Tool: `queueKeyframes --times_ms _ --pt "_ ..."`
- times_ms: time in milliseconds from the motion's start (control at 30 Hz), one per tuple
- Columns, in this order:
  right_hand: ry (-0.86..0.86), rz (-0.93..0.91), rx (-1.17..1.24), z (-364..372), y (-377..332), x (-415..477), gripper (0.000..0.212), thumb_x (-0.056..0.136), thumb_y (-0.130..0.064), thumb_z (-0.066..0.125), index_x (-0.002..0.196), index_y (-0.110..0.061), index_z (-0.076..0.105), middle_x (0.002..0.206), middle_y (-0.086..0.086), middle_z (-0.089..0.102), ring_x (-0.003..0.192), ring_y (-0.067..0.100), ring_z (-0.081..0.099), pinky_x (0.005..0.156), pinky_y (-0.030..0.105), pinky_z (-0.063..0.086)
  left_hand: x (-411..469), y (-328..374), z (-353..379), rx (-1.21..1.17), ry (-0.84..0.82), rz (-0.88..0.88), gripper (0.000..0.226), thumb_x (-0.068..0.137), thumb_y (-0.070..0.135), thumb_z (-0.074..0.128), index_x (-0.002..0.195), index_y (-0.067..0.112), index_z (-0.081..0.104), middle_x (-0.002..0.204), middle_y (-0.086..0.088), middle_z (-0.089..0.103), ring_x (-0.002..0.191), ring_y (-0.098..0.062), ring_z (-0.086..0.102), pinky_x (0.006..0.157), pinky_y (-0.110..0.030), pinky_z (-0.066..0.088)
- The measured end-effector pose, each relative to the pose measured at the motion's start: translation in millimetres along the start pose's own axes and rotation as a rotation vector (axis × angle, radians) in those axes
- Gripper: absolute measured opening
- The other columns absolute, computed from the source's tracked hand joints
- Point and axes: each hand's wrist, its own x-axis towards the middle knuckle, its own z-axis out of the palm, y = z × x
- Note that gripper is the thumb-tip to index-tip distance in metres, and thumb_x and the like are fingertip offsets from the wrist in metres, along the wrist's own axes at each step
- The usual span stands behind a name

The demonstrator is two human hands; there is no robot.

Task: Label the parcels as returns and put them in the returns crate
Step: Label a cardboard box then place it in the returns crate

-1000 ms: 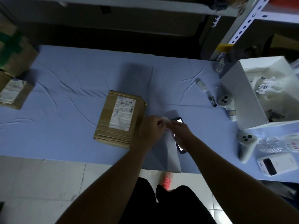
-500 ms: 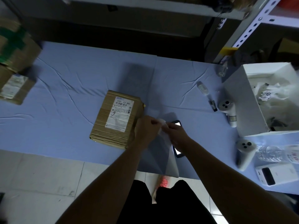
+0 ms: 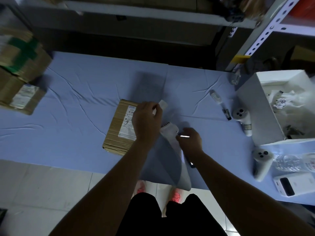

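A brown cardboard parcel [image 3: 117, 130] with a white shipping label lies on the blue-covered table [image 3: 76, 103] in the middle. My left hand [image 3: 147, 120] hovers over the parcel's right side and pinches a small white label [image 3: 163, 104]. Just to its right, my right hand [image 3: 190, 140] grips the top of a long white backing sheet [image 3: 177, 160] that hangs down over the table's front edge. A white open crate [image 3: 255, 106] holding plastic bags stands at the right.
Two stacked brown boxes [image 3: 18, 75] sit at the far left. Two white handheld devices [image 3: 242, 120], a glue stick, a water bottle [image 3: 293, 162] and a white power bank [image 3: 288, 185] lie at the right. A phone [image 3: 190, 161] lies under my right forearm. Shelving stands behind.
My left hand has pulled away from my right, up and left over the parcel, taking a small label off the sheet. My right hand still holds the sheet.
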Motion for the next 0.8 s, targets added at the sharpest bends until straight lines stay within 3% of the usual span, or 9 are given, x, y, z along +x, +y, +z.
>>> queueKeyframes --times_ms 100,167,267,333,500,633,667,733,800 --pt "0.135 -0.180 -0.044 1.9 -19.2 -12.7 0.030 0.084 -0.016 0.070 0.114 -0.015 0.066 0.091 -0.003 0.067 0.079 0.013 0.065 0.073 0.024 0.050 3.4 -4.5 -10.1 0.056 0.056 0.236 0.012 0.087 0.014 0.067 0.076 0.008 0.066 0.075 -0.007 0.061 0.071 -0.024 0.056 0.056 -0.033 0.045" --pt "0.044 -0.168 0.101 1.4 -40.2 -17.5 0.018 0.090 -0.016 0.063 0.107 -0.015 0.069 0.078 0.003 0.071 0.067 0.014 0.066 0.063 0.023 0.051 5.2 -4.2 -16.8 0.086 0.075 0.396 0.015 0.088 0.011 0.066 0.074 0.006 0.066 0.074 -0.009 0.059 0.072 -0.027 0.055 0.058 -0.038 0.045" --pt "-0.254 0.091 0.627 -3.3 -81.1 -21.6 0.023 0.096 -0.027 0.061 0.106 -0.008 0.069 0.077 0.019 0.070 0.060 0.022 0.063 0.057 0.029 0.049 2.6 -4.3 -24.0 0.128 0.076 0.582 0.021 0.092 0.010 0.062 0.072 0.005 0.064 0.073 -0.010 0.058 0.072 -0.028 0.055 0.060 -0.040 0.044" --pt "-0.349 0.236 0.867 -8.5 -101.6 -22.4 0.028 0.096 -0.031 0.061 0.112 -0.009 0.066 0.074 0.016 0.070 0.060 0.021 0.064 0.057 0.026 0.051 -1.6 -9.4 -27.4 0.147 0.045 0.660 0.024 0.095 0.013 0.061 0.072 0.006 0.064 0.075 -0.010 0.059 0.074 -0.028 0.056 0.060 -0.041 0.044" --pt "-0.303 0.053 0.671 -7.5 -110.1 -28.0 0.033 0.087 -0.001 0.068 0.120 -0.005 0.064 0.077 0.011 0.067 0.062 0.018 0.060 0.061 0.024 0.051 -6.9 -24.2 -37.6 0.104 -0.007 0.744 0.027 0.097 0.030 0.062 0.089 0.006 0.072 0.090 -0.011 0.065 0.083 -0.025 0.060 0.064 -0.041 0.049" --pt "-0.301 -0.056 0.682 -2.6 -109.0 -37.5 0.036 0.090 0.000 0.066 0.124 -0.009 0.061 0.085 0.015 0.070 0.066 0.015 0.066 0.063 0.021 0.051 -6.0 -43.1 -57.1 0.086 -0.126 0.455 0.072 0.074 0.060 0.078 0.121 0.006 0.065 0.109 -0.008 0.066 0.098 -0.019 0.061 0.081 -0.030 0.052" --pt "-0.312 -0.076 0.682 -0.5 -108.6 -40.2 0.036 0.091 0.000 0.066 0.126 -0.009 0.060 0.089 0.015 0.070 0.069 0.014 0.066 0.064 0.020 0.051 -5.8 -42.8 -63.2 -0.042 -0.194 0.280 0.071 0.071 0.055 0.082 0.121 0.008 0.063 0.106 -0.002 0.067 0.095 -0.011 0.062 0.080 -0.025 0.053" --pt "-0.334 -0.098 0.634 6.4 -106.1 -44.0 0.038 0.092 -0.001 0.065 0.128 -0.010 0.059 0.094 0.019 0.070 0.073 0.014 0.066 0.067 0.021 0.051 -0.5 -32.0 -77.9 -0.385 -0.295 -0.178 0.041 0.075 0.032 0.086 0.107 0.015 0.066 0.094 0.008 0.068 0.081 0.002 0.064 0.071 -0.020 0.054" --pt "-0.345 -0.105 0.594 13.8 -103.4 -48.0 0.039 0.091 -0.001 0.066 0.128 -0.012 0.059 0.097 0.020 0.070 0.078 0.016 0.066 0.069 0.024 0.051 10.5 -27.4 -87.0 -0.597 -0.379 -0.572 0.018 0.085 0.019 0.077 0.101 0.014 0.070 0.091 0.001 0.072 0.074 0.000 0.066 0.060 -0.015 0.051"
